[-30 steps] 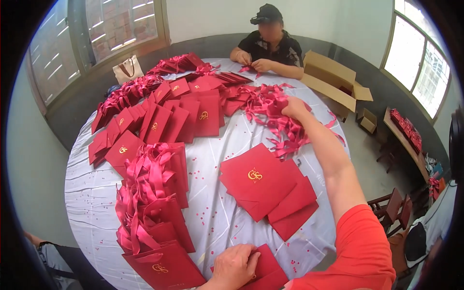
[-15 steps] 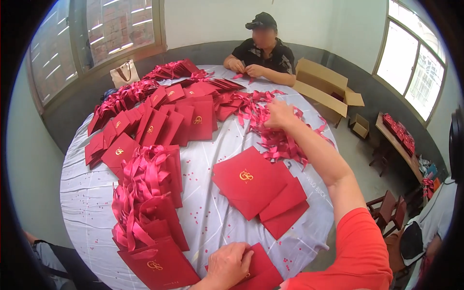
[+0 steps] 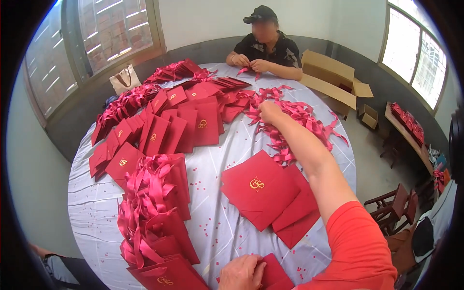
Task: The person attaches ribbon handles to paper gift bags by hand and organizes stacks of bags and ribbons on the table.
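At the near edge of the table my left hand (image 3: 243,273) is closed, its fingers curled over a red paper bag (image 3: 277,274) that is partly cut off by the picture's lower edge. My right arm reaches across to a loose heap of pink ribbons (image 3: 302,128). There my right hand (image 3: 270,112) is closed with its fingertips at the ribbons; it seems to pinch one. Between the arms lies a small stack of flat red bags (image 3: 261,191) with a gold emblem. Left of my left hand stands a row of bags with tied ribbon handles (image 3: 152,208).
More red bags (image 3: 179,121) cover the far left of the round table (image 3: 212,159). Across it a co-worker (image 3: 266,50) in a black cap handles a ribbon. Cardboard boxes (image 3: 333,79), a bench with red bags (image 3: 408,123) and wooden chairs (image 3: 396,203) stand at right.
My right hand has shifted slightly left and closer within the ribbon heap. The view has moved a little, so the table sits farther right. My left hand stays on the red bag.
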{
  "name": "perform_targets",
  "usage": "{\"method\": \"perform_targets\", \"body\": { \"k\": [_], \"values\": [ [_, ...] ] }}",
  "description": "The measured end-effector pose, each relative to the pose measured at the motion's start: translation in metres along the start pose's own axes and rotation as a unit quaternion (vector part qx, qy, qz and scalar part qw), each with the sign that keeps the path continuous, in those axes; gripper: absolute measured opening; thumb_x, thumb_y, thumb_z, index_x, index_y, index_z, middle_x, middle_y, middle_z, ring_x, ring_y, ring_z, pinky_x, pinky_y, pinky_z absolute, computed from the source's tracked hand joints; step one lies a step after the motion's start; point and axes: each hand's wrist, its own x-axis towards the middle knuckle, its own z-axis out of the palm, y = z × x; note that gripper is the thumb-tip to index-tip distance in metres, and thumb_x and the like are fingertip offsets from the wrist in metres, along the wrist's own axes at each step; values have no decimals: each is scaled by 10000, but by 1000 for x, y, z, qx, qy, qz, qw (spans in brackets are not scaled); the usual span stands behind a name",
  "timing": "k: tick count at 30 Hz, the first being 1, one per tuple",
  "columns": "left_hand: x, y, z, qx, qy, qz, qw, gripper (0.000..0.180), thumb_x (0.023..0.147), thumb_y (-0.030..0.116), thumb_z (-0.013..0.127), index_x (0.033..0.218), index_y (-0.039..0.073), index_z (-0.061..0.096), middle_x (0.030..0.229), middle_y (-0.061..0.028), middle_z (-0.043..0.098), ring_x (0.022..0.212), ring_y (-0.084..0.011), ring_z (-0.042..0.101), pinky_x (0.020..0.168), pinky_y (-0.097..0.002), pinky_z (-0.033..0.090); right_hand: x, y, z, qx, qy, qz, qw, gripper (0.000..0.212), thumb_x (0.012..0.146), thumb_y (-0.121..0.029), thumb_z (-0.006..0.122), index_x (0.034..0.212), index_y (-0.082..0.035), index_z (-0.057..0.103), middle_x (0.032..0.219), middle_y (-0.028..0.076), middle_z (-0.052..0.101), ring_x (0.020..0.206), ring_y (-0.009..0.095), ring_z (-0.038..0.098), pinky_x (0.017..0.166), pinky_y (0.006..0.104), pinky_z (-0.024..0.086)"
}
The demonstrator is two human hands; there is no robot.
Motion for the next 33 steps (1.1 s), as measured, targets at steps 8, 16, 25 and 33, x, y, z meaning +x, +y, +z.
{"method": "perform_targets", "body": {
  "k": [8,16,25,33],
  "values": [
    [-7,-6,5,42,-39,18,998,146,824,193,708,880,75,642,778,-104,658,692,-324,653,599,-418,520,-76,46,-71,99,121,3,988,291,746,-270,611,950,-98,727,909,195,701,915,369,674,806,481,528],
    [-10,-1,-5,67,-59,0,996,161,844,194,682,912,54,640,831,-138,677,730,-353,660,635,-443,530,-80,70,-104,219,186,173,942,359,729,-403,708,901,-97,782,811,168,726,808,307,710,782,387,542],
    [-10,1,-19,76,-110,-31,991,232,854,238,682,986,48,680,897,-145,703,815,-349,674,715,-441,528,-45,53,-136,-43,142,-123,981,198,711,-222,681,847,-103,764,741,95,707,679,103,655,677,294,524],
    [-7,5,-29,3,-183,-155,971,258,823,239,715,988,45,675,941,-174,719,863,-325,696,750,-421,536,-78,-35,-165,534,207,43,819,210,837,-233,764,976,-76,763,826,50,739,717,109,665,674,269,541]
  ]
}}
